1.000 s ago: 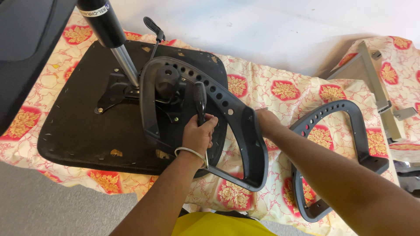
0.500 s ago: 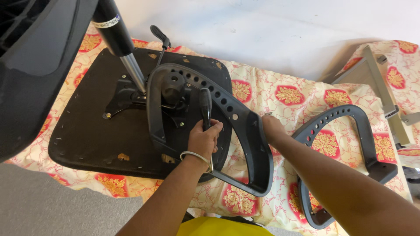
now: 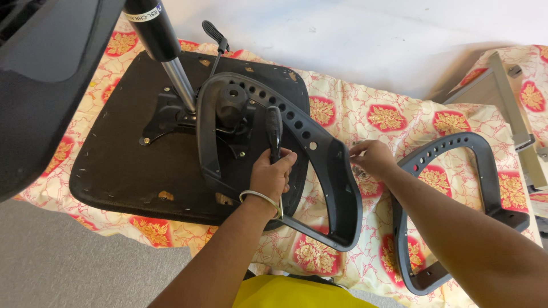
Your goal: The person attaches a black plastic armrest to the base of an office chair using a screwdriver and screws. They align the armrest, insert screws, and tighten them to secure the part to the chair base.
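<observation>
Two hands: left hand (image 3: 273, 174) clenches a black screwdriver (image 3: 274, 130); right hand's (image 3: 372, 157) grip lies released on floral cloth (image 3: 394, 117).

Two armrests (image 3: 319, 171) (image 3: 456, 199); one seat base (image 3: 125, 154); one gas cylinder (image 3: 162, 48); one screwdriver (image 3: 274, 128); two hands (image 3: 273, 174) (image 3: 374, 157).

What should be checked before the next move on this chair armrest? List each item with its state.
1. Left hand gripping the screwdriver: ok, closed around its black handle.
2. Screwdriver placed at the armrest: ok.
3. Armrest lying on the upturned seat: ok.
4. Screwdriver tip seated in a screw: cannot tell, hidden below the hand.
5. Right hand holding a screw: cannot tell; its fingertips are down on the cloth.
</observation>
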